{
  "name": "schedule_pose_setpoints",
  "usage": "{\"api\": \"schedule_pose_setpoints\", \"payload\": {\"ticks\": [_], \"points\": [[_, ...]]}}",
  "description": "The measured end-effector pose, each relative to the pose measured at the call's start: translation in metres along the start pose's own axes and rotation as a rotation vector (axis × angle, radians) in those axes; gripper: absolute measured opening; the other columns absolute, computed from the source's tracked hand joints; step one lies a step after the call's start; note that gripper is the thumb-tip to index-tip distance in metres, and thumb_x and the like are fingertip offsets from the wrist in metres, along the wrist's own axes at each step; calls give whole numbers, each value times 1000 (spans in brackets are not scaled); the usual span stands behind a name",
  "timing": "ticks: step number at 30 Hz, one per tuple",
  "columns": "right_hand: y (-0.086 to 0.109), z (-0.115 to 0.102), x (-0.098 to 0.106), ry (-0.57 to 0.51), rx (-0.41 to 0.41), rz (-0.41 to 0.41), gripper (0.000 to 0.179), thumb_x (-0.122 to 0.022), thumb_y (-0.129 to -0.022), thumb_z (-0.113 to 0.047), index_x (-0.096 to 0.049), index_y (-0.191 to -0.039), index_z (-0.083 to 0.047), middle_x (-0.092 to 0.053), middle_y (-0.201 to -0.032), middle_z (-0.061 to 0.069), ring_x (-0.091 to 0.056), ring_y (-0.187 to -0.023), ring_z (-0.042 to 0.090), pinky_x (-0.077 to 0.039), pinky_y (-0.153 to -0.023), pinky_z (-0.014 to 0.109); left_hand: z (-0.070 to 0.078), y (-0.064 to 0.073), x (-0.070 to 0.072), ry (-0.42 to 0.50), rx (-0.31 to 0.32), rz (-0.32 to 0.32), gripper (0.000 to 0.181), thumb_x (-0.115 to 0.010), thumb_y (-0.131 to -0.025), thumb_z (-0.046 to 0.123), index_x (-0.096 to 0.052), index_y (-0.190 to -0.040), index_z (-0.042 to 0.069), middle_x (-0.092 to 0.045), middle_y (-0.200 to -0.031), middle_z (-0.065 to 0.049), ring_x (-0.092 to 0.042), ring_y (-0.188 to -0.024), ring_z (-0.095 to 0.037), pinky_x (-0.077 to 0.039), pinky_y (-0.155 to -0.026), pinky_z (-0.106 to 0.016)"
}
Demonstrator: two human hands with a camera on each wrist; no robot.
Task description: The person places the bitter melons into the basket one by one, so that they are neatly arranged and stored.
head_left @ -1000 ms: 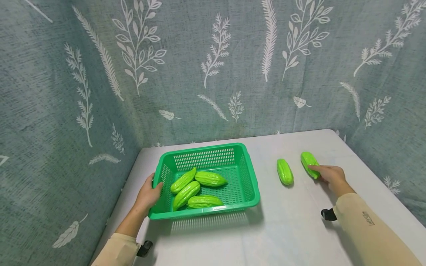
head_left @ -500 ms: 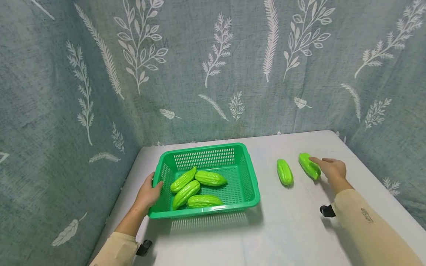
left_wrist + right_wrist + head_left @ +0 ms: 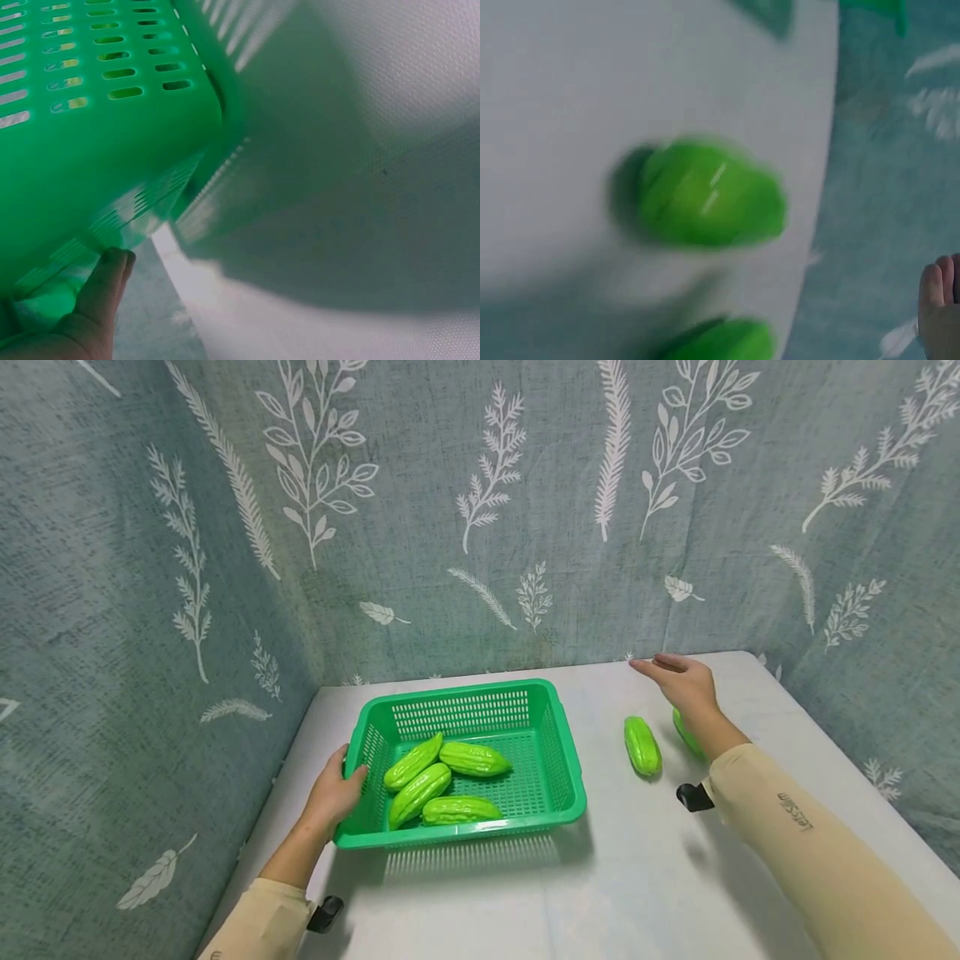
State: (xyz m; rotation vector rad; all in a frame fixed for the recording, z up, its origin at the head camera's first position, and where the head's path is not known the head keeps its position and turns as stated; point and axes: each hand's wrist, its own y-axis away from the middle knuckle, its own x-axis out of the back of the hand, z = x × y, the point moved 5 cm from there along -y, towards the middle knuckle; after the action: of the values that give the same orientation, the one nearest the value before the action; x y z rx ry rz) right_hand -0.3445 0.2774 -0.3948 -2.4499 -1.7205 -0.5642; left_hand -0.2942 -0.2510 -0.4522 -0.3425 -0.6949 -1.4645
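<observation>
A green plastic basket [image 3: 562, 752] stands on the left half of the white table, with several light green bitter melons [image 3: 474, 760] lying in it. My left hand [image 3: 335, 792] grips its left rim, thumb on the inner side; in the left wrist view the fingers [image 3: 99, 294] reach along the basket's outer wall. Two more bitter melons lie on the table to the right: one [image 3: 642, 747] in plain sight, the other [image 3: 683, 732] partly hidden behind my right wrist. Above them my right hand [image 3: 687, 687] is raised, holding nothing, its fingers extended leftward.
A grey-green curtain [image 3: 420, 560] with white leaf prints hangs behind the table and along both sides. The white tabletop [image 3: 600, 877] extends in front of the basket. Each sleeve cuff has a small black device [image 3: 694, 797] beside it.
My right hand has let go of the rightmost bitter melon, which shifted slightly, and has risen away to the back left. My left hand keeps its grip on the basket.
</observation>
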Motion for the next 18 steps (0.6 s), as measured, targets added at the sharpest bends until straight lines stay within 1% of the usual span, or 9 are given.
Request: {"api": "schedule_pose_setpoints", "payload": {"ticks": [3,8,12,18], "points": [[5,-16,-21,-43,25,-84,97,-72,-69,-64,-39,-145,-15,-38,-151,7,-35,-139,27,-32,-113,44,0,0,0,0,1,-2,67,-39,-102,28,0,-154,10,-19,-154,-27,-30,-135,-47,-35,-100,-64],[11,-35,-56,-110,67,-212,94,-75,-70,-58,-39,-145,-14,-37,-150,7,-36,-139,26,-34,-111,43,-1,1,0,-7,10,-4,67,-38,-102,29,0,-154,11,-19,-154,-26,-30,-135,-46,-36,-99,-64],[18,-49,-79,-153,86,-259,89,-77,-71,-53,-42,-143,-14,-41,-148,7,-39,-137,25,-37,-110,41,0,1,0,-16,8,0,67,-38,-102,29,0,-154,10,-18,-154,-27,-30,-135,-47,-35,-100,-64],[28,-64,-101,-152,113,-295,84,-78,-71,-52,-47,-140,-16,-46,-144,5,-41,-135,23,-36,-110,43,1,1,1,-34,13,6,67,-38,-102,29,0,-154,10,-17,-155,-26,-26,-137,-47,-32,-103,-64]]}}
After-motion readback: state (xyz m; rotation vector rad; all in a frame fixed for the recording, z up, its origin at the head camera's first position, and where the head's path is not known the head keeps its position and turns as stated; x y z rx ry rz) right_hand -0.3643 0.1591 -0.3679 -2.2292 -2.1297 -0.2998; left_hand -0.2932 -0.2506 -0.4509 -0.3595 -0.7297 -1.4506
